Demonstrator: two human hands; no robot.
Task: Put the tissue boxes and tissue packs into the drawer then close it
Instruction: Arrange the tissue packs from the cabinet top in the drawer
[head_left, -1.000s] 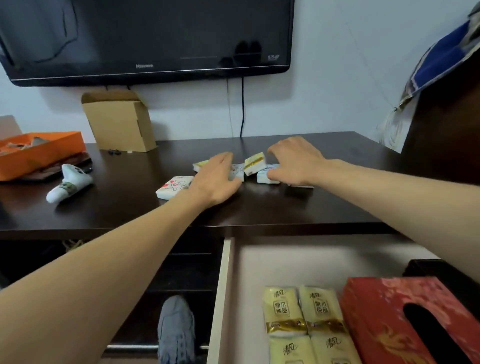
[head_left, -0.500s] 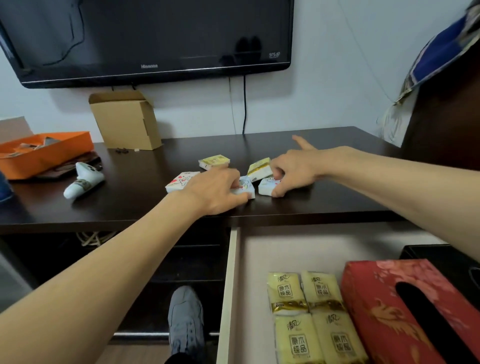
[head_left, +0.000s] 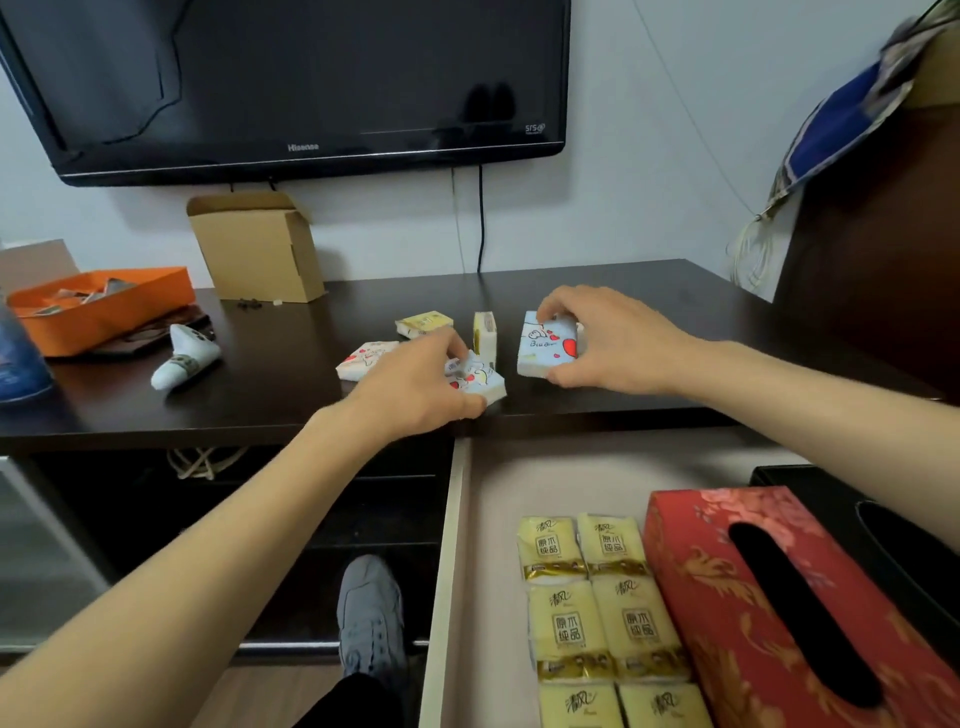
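My left hand (head_left: 415, 384) grips a white tissue pack with red hearts (head_left: 480, 382) near the front edge of the dark table (head_left: 291, 364). My right hand (head_left: 608, 340) holds a pale blue cartoon tissue pack (head_left: 545, 345) tilted up off the table. A yellow pack (head_left: 484, 338) stands on edge between them. Another yellow pack (head_left: 423, 323) and a white heart pack (head_left: 366, 358) lie behind my left hand. Below, the open drawer (head_left: 447, 545) holds several yellow tissue packs (head_left: 587, 592), a red tissue box (head_left: 779, 608) and a black box (head_left: 893, 540).
An orange tray (head_left: 98, 306) and a white sock-like item (head_left: 184, 356) lie at the table's left. An open cardboard box (head_left: 257, 249) stands at the back under the wall TV (head_left: 296, 83). A grey shoe (head_left: 371, 613) shows on the floor left of the drawer.
Both hands have closed on packs and pulled them toward the table's front edge. The right hand has tipped the blue pack up; the yellow pack now stands on edge.
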